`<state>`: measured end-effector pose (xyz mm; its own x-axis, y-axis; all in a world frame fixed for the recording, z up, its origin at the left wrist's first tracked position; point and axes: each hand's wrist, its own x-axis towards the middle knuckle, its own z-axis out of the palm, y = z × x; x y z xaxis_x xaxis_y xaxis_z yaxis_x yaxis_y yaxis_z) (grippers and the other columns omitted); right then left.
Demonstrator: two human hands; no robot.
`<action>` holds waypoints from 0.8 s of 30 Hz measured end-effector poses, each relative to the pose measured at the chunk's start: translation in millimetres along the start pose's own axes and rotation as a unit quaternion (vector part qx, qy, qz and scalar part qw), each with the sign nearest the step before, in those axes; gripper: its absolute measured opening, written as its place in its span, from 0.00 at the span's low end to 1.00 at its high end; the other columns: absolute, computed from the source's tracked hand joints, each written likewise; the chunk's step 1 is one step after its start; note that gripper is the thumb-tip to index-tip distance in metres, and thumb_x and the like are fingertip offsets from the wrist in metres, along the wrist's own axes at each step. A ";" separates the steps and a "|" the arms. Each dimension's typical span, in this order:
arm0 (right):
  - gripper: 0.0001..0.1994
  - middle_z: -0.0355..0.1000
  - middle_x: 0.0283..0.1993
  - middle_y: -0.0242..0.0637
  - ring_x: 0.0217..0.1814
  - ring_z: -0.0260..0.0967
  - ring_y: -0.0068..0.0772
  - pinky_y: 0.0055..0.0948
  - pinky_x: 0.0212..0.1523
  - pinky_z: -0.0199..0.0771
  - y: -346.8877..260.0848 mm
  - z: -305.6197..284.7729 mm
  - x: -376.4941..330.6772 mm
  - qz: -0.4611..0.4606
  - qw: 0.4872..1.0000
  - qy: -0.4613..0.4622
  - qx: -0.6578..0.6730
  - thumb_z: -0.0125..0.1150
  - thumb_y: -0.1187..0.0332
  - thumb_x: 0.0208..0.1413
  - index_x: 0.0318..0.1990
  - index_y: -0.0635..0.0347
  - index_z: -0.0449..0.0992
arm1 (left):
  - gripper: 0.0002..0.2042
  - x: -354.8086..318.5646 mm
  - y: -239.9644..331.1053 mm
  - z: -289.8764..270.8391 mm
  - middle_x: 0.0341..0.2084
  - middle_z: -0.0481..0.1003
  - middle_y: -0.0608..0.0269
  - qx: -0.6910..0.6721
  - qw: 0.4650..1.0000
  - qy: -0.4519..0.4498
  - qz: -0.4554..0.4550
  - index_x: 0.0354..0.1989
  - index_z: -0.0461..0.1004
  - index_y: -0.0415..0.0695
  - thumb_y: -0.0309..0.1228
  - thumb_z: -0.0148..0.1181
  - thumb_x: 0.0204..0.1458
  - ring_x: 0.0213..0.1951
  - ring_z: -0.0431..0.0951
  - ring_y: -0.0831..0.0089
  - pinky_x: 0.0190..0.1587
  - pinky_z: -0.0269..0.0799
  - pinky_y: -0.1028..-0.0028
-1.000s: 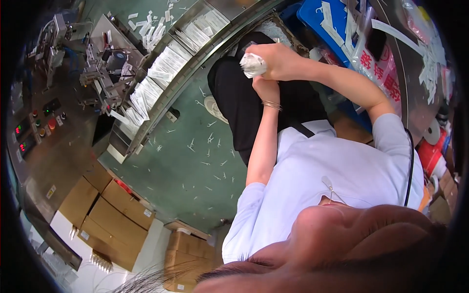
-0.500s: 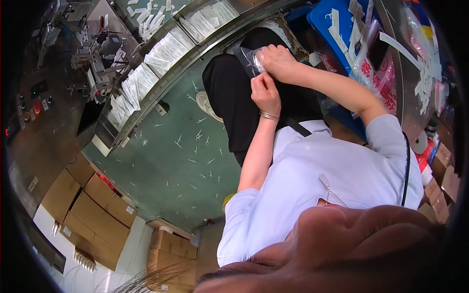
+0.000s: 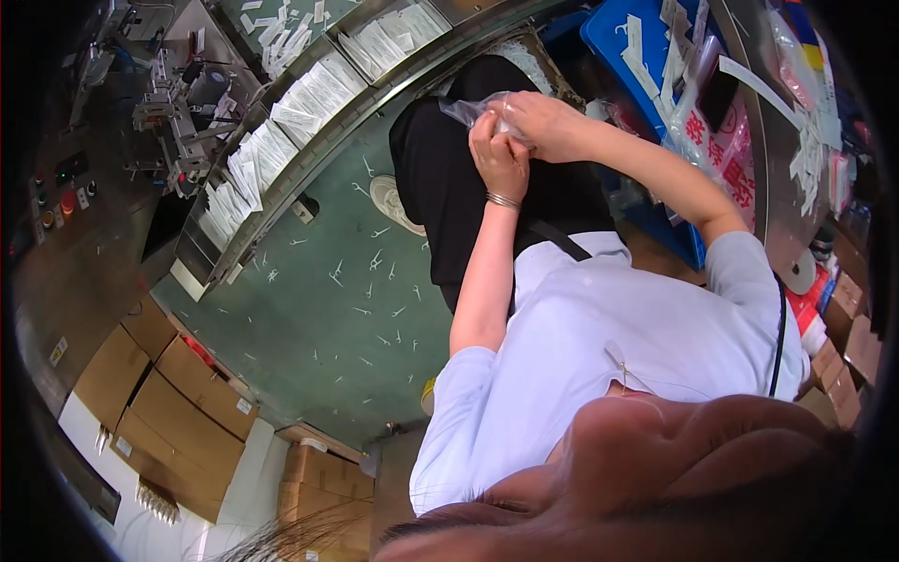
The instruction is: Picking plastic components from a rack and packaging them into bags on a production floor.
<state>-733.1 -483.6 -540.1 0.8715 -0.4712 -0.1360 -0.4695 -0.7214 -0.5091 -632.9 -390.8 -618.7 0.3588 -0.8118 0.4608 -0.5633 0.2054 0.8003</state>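
Over my black-trousered lap, both hands close on a small clear plastic bag [image 3: 461,110]. My left hand [image 3: 499,157], with thin bracelets at its wrist, has its fingers bent against the bag's near side. My right hand [image 3: 548,128] pinches the bag from the right, its fingertips partly hidden. Something whitish shows between the hands, too small and covered to name. The bag's loose end sticks out to the left, crumpled and shiny.
A metal trough [image 3: 323,103] with white packets runs along the far left, beside a machine [image 3: 178,112]. At right are a blue bin [image 3: 609,42] with white strips and a dark phone [image 3: 717,96] on plastic bags. Small white pieces litter the green floor [image 3: 318,328]; cardboard boxes [image 3: 178,421] stand lower left.
My left hand has shifted up and slightly left onto the bag, its fingers now nearer the right hand's. The bag's loose end has swung further left.
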 end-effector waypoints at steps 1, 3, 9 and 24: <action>0.32 0.65 0.50 0.50 0.56 0.61 0.47 0.40 0.55 0.62 -0.4 -3.1 -4.9 0.001 1.000 0.001 0.001 0.65 0.72 0.37 0.54 0.67 0.61 | 0.08 -0.6 -0.9 -0.3 0.45 0.65 0.49 0.000 1.000 -0.001 0.000 0.33 0.62 0.40 0.22 0.52 0.45 0.49 0.66 0.49 0.53 0.61 0.57; 0.30 0.64 0.53 0.47 0.58 0.59 0.45 0.41 0.57 0.58 -1.7 -11.3 -16.2 -0.021 0.998 0.057 -0.009 0.64 0.70 0.40 0.54 0.64 0.62 | 0.06 -1.3 -3.7 -1.7 0.46 0.65 0.49 0.002 1.000 -0.004 -0.024 0.32 0.62 0.39 0.22 0.51 0.46 0.50 0.66 0.49 0.53 0.61 0.57; 0.23 0.63 0.56 0.42 0.59 0.58 0.43 0.43 0.59 0.54 7.0 5.7 -23.8 -0.065 0.991 0.119 0.004 0.60 0.68 0.47 0.52 0.61 0.66 | 0.04 -2.8 -1.6 -2.0 0.47 0.65 0.47 -0.048 0.996 0.002 -0.079 0.32 0.61 0.39 0.23 0.49 0.50 0.51 0.65 0.49 0.54 0.60 0.57; 0.12 0.63 0.47 0.44 0.50 0.61 0.46 0.37 0.53 0.62 4.6 26.1 -3.4 0.032 0.973 0.201 0.108 0.56 0.75 0.44 0.40 0.65 0.69 | 0.03 0.5 6.1 -1.4 0.55 0.62 0.44 -0.012 0.999 -0.037 -0.002 0.32 0.61 0.40 0.26 0.45 0.53 0.58 0.59 0.47 0.61 0.48 0.50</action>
<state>-734.6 -472.1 -564.2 0.6955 -0.7031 0.1481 -0.4415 -0.5808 -0.6839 -635.1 -389.2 -613.0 0.3042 -0.8507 0.4288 -0.5433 0.2148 0.8116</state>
